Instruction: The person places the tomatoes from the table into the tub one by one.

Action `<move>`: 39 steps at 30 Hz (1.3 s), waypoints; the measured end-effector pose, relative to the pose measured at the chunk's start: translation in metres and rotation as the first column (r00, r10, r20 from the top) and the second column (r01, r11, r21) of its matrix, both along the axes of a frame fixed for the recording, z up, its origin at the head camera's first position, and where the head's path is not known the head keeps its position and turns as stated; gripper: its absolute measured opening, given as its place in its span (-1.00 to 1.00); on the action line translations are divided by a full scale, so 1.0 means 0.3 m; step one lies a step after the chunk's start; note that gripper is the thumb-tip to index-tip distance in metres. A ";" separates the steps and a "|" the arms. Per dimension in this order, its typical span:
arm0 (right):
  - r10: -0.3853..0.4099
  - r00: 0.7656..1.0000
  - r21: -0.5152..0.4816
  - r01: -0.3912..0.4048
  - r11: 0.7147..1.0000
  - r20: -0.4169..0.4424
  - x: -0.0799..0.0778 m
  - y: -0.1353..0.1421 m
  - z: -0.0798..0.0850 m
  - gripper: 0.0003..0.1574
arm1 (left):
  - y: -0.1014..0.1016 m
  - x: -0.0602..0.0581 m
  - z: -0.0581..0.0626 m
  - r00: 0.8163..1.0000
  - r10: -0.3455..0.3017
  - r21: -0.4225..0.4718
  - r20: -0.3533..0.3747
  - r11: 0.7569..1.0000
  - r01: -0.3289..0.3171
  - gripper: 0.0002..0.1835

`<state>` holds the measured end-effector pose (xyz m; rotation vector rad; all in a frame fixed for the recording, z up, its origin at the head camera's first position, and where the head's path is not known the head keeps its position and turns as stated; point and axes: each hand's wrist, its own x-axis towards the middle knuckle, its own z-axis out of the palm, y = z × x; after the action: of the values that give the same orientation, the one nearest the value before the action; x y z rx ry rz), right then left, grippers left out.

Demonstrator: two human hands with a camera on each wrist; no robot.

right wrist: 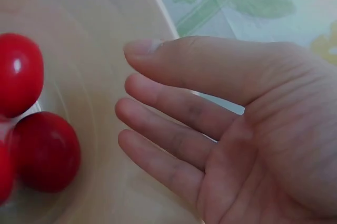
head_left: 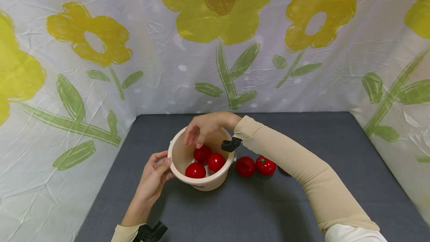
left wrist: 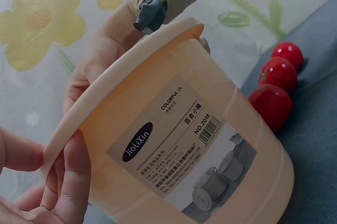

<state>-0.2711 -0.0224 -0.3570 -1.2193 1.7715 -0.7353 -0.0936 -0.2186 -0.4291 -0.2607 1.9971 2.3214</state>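
My left hand (head_left: 153,177) pinches the rim of a cream plastic bucket (head_left: 209,185) on its left side, thumb and fingers around the edge. Inside the bucket lie three red tomatoes (head_left: 195,170), seen also as shiny tomatoes (right wrist: 48,152) in the right wrist view. Over the bucket's mouth hovers my right hand (head_left: 207,124), its fingers spread and relaxed, holding nothing. In the left wrist view the bucket's printed label (left wrist: 184,147) faces the camera.
To the right of the bucket, three more tomatoes (left wrist: 279,75) sit in a row on the dark grey tabletop (head_left: 235,212); the right forearm (head_left: 295,156) partly covers the last in the head view. A flower-printed curtain (head_left: 161,66) surrounds the table's back and sides.
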 end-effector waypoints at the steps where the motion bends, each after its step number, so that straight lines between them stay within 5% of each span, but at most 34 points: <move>1: 0.000 1.000 0.000 0.000 1.000 0.006 0.000 0.000 0.001 -0.51 | 0.001 0.000 0.001 1.000 -0.001 0.000 0.000 1.000 0.001 -0.67; 18: -0.011 1.000 -0.004 0.011 1.000 0.022 0.006 0.007 -0.019 -0.47 | 0.000 -0.002 0.003 1.000 0.005 0.005 -0.001 1.000 -0.005 -0.68; 30: -0.002 1.000 -0.183 0.008 0.983 0.030 -0.016 0.072 0.078 -0.36 | 0.001 -0.002 0.001 1.000 0.001 -0.001 0.007 1.000 -0.001 -0.67; 39: -0.073 0.996 -0.223 0.081 0.972 0.045 -0.012 0.211 0.123 -0.31 | 0.005 0.001 -0.001 1.000 0.006 0.000 0.001 1.000 -0.006 -0.68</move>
<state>-0.2746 0.0409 -0.3201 -1.2809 1.7495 -1.0194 -0.0933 -0.2172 -0.4294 -0.2687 1.9983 2.3242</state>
